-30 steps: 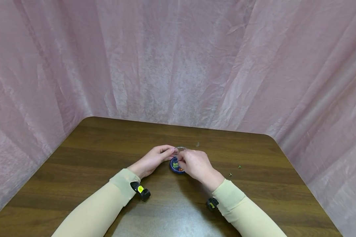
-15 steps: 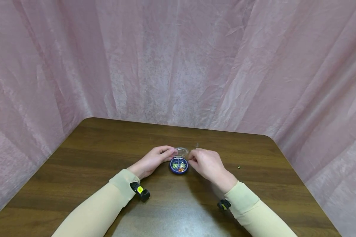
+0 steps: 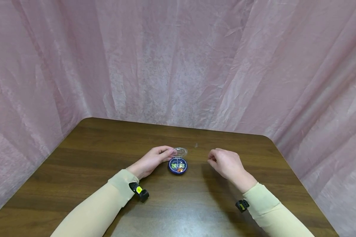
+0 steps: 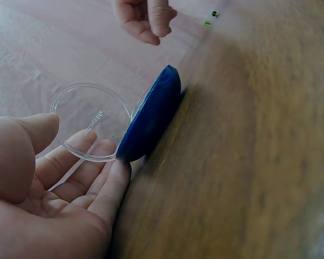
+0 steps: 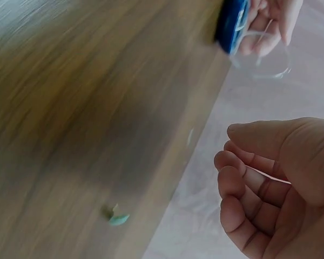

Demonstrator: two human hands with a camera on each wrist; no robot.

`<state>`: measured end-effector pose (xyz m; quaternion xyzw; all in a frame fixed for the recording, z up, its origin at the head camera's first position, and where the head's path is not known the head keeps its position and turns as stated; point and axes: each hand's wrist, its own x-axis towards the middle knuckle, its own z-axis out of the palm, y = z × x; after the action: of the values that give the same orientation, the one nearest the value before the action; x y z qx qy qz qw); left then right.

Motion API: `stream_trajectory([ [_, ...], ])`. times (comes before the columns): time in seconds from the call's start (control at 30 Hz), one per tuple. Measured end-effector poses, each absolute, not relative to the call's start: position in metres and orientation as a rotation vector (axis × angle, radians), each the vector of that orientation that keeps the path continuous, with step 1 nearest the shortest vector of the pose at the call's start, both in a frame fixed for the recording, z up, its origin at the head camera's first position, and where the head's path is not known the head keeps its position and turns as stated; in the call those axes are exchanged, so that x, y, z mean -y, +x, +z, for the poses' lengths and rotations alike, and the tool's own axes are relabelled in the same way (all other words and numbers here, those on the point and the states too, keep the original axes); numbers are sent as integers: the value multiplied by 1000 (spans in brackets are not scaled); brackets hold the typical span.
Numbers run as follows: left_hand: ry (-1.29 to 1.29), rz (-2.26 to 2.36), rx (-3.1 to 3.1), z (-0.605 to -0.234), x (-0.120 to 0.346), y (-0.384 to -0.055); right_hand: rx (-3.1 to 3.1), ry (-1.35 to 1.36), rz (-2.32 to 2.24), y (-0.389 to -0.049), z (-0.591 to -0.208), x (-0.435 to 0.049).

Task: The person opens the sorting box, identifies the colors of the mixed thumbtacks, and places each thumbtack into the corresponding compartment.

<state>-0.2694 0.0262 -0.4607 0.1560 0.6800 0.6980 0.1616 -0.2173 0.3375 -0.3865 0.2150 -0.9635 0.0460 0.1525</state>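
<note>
A small round blue case [image 3: 178,166] sits on the table with its hinged clear lid [image 4: 92,122] raised. Green, yellowish and orange small pieces lie in its divided compartments. My left hand [image 3: 154,159] holds the lid at its left side, thumb on one face and fingers behind, with fingertips touching the blue base. To the right of the case, above the table, my right hand [image 3: 226,164] has loosely curled fingers and nothing visible between them. In the right wrist view, a green thumbtack-like piece [image 5: 119,219] with a brassy stem lies on the wood below that hand.
The brown wooden table [image 3: 106,138] has rounded far corners, and a pink curtain [image 3: 166,65] hangs behind it. A small clear scrap [image 3: 196,144] lies beyond the case. Two small green pieces [image 4: 207,23] show in the left wrist view.
My right hand has moved from over the case to the right, uncovering the compartments and hiding the loose green pieces from the head view. My left hand stays at the lid.
</note>
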Motion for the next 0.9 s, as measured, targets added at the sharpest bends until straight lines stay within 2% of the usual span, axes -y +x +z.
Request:
stream_trajectory([
  [0.9, 442, 1967, -1940, -458, -24, -269, 2936, 357, 31, -230, -387, -427],
])
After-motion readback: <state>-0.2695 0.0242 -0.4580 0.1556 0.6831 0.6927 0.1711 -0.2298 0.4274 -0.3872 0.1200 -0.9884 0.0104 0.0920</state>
